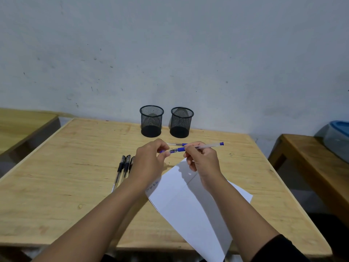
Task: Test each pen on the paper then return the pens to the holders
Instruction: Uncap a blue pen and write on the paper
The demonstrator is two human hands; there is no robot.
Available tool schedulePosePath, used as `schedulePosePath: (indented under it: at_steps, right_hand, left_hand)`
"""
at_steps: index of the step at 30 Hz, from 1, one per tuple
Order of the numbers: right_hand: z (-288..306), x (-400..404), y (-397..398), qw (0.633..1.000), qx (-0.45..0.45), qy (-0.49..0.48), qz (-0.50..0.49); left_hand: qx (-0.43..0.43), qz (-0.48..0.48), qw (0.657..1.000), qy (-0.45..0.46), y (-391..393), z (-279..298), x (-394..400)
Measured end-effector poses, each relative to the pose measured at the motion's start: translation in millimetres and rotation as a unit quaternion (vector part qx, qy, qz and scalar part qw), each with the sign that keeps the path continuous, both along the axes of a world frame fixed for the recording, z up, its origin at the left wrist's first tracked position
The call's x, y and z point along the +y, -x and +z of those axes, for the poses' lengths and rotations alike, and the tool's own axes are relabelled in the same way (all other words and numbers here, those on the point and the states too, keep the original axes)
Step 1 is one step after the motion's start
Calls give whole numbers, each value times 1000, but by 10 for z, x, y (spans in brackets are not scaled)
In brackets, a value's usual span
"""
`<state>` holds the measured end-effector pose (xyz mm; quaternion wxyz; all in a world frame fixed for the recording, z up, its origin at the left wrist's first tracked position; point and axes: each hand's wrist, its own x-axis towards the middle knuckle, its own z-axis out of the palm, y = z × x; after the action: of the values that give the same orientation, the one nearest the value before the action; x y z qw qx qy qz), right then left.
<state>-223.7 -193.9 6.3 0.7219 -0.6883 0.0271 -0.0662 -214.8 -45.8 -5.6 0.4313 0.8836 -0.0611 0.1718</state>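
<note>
Holding a blue pen (pixel 190 148) level above the wooden table (pixel 75 167), both hands meet over the far corner of the white paper (pixel 188 201). The right hand (pixel 202 159) pinches the clear barrel between thumb and forefinger, so the blue end cap sticks out well to its right. The left hand (pixel 149 159) closes its fingertips on the other end, where the blue grip and what seems to be the cap lie; whether that cap is on or partly off is hard to tell. A second blue pen (pixel 176 144) lies on the table just beyond the hands, partly hidden by them. Three black pens (pixel 123 167) lie side by side on the table left of the left wrist, the nearest one partly covered by it. A few small blue scribbles (pixel 152 186) mark the paper's left edge. Two black mesh holders (pixel 151 121) stand side by side, apart, at the table's far edge by the wall.
</note>
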Motion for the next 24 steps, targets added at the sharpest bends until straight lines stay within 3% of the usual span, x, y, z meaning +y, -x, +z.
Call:
schedulePosePath:
  at_steps: [15, 20, 24]
  right_hand:
    - [160, 38, 157, 997, -24, 13, 70]
    - [251, -57, 209, 994, -30, -87, 54]
    - [196, -42, 336, 995, 0, -11, 94]
  left_hand:
    - [41, -46, 994, 90, 198, 139, 37]
    - [47, -30, 995, 86, 96, 234, 346]
    - [66, -47, 979, 185, 28, 306, 520]
